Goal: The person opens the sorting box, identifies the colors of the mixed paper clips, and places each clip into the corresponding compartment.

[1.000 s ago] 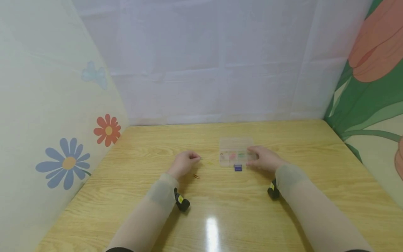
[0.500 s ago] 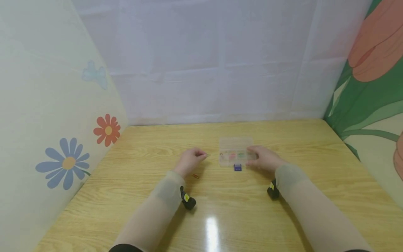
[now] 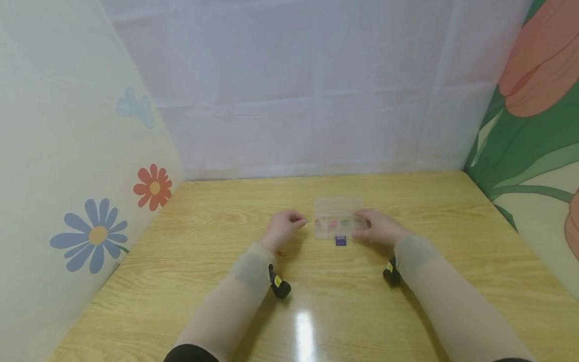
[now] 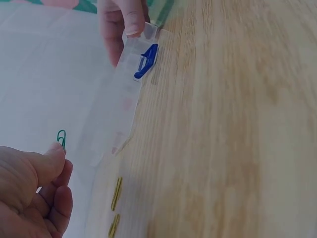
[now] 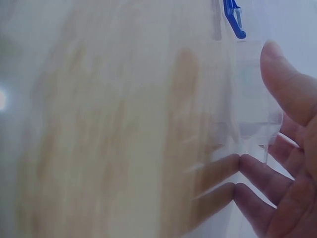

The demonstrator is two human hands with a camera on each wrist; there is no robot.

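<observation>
Green paper clip (image 4: pixel 61 138) sits pinched in the left hand (image 3: pixel 284 229) beside the clear compartment box (image 3: pixel 336 221). The right hand (image 3: pixel 380 227) grips the box's end, steadying it. Sorting seems underway; next the clip needs lowering into its matching compartment.

1 clear box (image 3: pixel 336 217), 1 blue clip (image 3: pixel 341 241), 1 green paperclip (image 4: pixel 61 137), 1 orange paperclip (image 3: pixel 281 253), 2 hands

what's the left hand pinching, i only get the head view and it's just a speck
Observer: A green paper clip, pinched at the left hand's fingertips, per the left wrist view.
Operator: anything loose on the table near it
Observer: Two yellow paper clips lie on the wood beside the clear box.
Operator: and the right hand
Observer: The right hand grips the box's end, thumb on top, fingers on its side.
</observation>
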